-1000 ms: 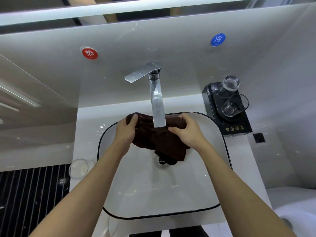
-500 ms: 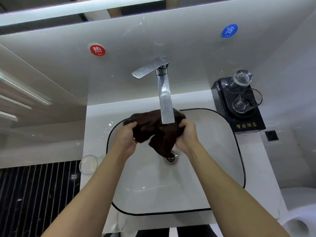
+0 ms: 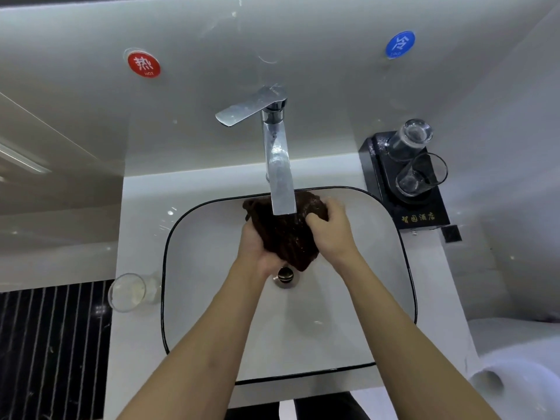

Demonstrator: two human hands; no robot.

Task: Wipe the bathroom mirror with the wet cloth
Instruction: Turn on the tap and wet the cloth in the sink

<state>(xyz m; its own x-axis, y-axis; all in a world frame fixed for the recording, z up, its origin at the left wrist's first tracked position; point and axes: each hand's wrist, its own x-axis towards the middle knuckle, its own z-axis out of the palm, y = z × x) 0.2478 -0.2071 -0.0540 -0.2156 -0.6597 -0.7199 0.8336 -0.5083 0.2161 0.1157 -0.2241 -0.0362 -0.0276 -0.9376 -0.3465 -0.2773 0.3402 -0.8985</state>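
Note:
A dark brown cloth (image 3: pixel 285 234) is bunched up under the chrome faucet (image 3: pixel 277 165), over the white basin (image 3: pixel 385 268). My left hand (image 3: pixel 254 253) cups the cloth from below and to the left, fingers hidden under it. My right hand (image 3: pixel 330 228) grips its upper right side with curled fingers. The cloth's lower tip hangs just above the drain (image 3: pixel 284 275). The wall behind the faucet is a glossy panel (image 3: pixel 212 56); the mirror itself lies out of view above.
A black tray (image 3: pixel 418 213) with two glasses (image 3: pixel 419 174) stands right of the basin. Another glass (image 3: pixel 128 292) lies on the counter at the left. Red hot (image 3: pixel 143 65) and blue cold (image 3: pixel 400 44) stickers mark the panel. A toilet (image 3: pixel 521 374) sits lower right.
The spread cloth has been gathered into a tight bunch between both hands, which moved closer together under the spout. My view has shifted nearer and slightly left.

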